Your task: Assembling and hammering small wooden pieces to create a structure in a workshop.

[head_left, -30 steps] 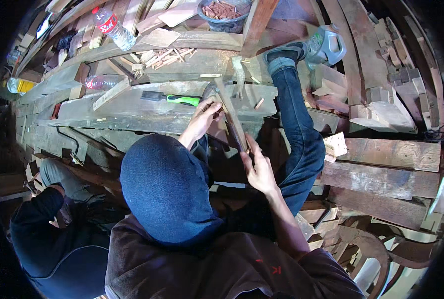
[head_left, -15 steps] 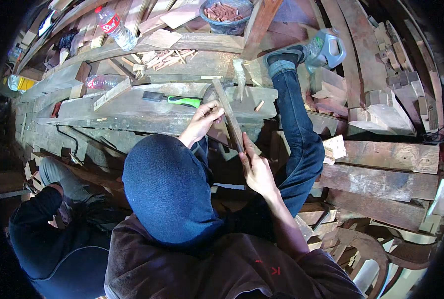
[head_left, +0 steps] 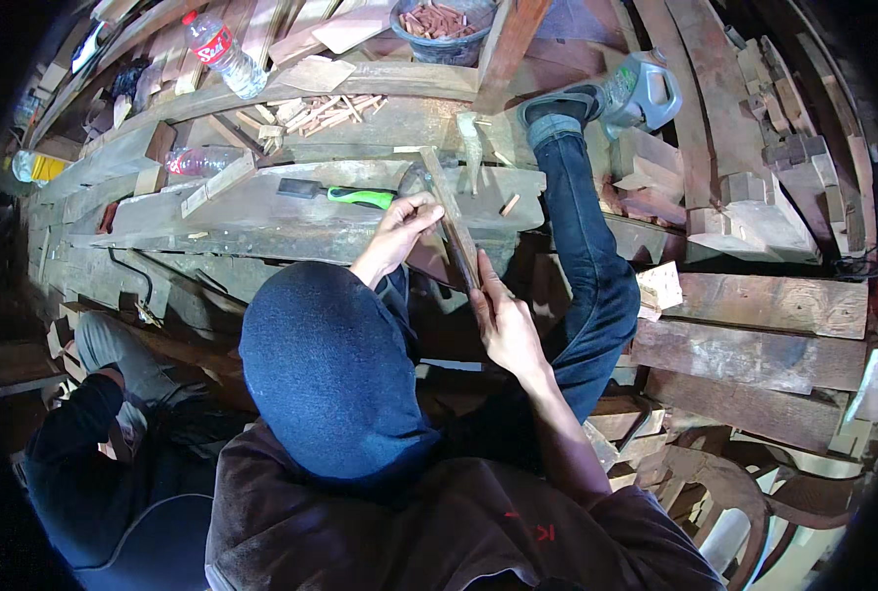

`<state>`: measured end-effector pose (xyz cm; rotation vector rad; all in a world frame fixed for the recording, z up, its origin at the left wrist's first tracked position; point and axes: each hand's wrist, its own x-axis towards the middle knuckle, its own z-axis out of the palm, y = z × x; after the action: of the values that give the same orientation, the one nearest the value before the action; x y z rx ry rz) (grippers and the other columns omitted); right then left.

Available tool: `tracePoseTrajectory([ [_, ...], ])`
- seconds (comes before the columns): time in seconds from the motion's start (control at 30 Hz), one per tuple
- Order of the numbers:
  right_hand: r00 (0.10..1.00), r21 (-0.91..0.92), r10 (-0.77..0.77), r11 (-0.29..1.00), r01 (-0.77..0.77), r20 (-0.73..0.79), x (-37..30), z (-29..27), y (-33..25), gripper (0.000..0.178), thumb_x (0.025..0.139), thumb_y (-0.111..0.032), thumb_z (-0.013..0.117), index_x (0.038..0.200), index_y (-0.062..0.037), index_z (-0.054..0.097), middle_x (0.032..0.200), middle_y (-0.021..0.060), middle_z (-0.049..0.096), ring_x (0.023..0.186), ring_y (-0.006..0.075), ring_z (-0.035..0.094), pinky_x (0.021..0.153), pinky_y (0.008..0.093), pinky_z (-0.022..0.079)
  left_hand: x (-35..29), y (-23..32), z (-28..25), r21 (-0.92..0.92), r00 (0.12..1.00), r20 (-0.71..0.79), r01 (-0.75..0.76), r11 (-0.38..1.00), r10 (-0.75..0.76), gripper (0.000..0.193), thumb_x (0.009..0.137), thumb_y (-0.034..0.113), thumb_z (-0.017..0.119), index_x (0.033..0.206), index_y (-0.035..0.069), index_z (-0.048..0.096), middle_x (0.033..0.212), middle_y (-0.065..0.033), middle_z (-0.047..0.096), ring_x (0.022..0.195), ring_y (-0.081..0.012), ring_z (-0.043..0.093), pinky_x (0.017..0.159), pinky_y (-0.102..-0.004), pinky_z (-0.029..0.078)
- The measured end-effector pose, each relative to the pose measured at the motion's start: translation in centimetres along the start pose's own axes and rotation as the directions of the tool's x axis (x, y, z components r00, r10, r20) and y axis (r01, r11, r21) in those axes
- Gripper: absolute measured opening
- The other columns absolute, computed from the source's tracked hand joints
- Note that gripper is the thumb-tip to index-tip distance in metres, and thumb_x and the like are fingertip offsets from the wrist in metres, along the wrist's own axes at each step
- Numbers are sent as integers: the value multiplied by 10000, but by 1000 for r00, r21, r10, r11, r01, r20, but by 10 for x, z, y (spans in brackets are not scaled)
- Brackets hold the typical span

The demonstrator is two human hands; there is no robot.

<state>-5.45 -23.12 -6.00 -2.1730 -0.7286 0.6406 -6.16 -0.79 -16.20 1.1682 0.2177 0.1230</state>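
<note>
A long, narrow strip of wood (head_left: 446, 202) is held aslant before me, its far end over the plank bench (head_left: 252, 212). My left hand (head_left: 399, 234) is closed, thumb and fingers pinching the strip near its middle. My right hand (head_left: 508, 323) grips the near end, forefinger laid along it. A dark, rounded metal piece (head_left: 414, 179) shows partly behind the strip; its kind is unclear. Left of it lies a chisel (head_left: 345, 195) with a bright green handle. A rounded blue cloth shape (head_left: 335, 369) hides most of my left forearm.
Small wood sticks (head_left: 330, 113) lie piled beyond the bench, near a bucket (head_left: 396, 20) of wooden pegs. A red-capped bottle (head_left: 224, 54) and a grey jug (head_left: 646, 94) stand farther off. Stacked boards (head_left: 764, 340) are at right. Another person's dark sleeve (head_left: 79, 404) is at lower left.
The strip and my left hand have shifted slightly away from me. My right hand keeps its grip on the near end. The other person's arm at lower left has moved a little.
</note>
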Motion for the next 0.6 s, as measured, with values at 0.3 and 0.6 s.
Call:
tracePoseTrajectory([
  [0.3,998,-50,-57,997,55,-34,-2,9,-4,539,985,-130,491,1489,-110,300,679,265,581,606,401,642,542,395,478,-11,2,-3,17,999,-49,5,1000,-4,94,933,145,615,911,53,615,759,35,538,716,-73,504,675,-227,395],
  [0.6,998,48,-57,997,57,5,0,11,-7,552,980,-97,480,1492,-67,277,720,267,567,626,336,604,591,397,479,-10,5,-3,-166,999,-29,-20,986,15,89,910,144,655,889,59,638,738,40,549,680,-60,483,643,-216,391],
])
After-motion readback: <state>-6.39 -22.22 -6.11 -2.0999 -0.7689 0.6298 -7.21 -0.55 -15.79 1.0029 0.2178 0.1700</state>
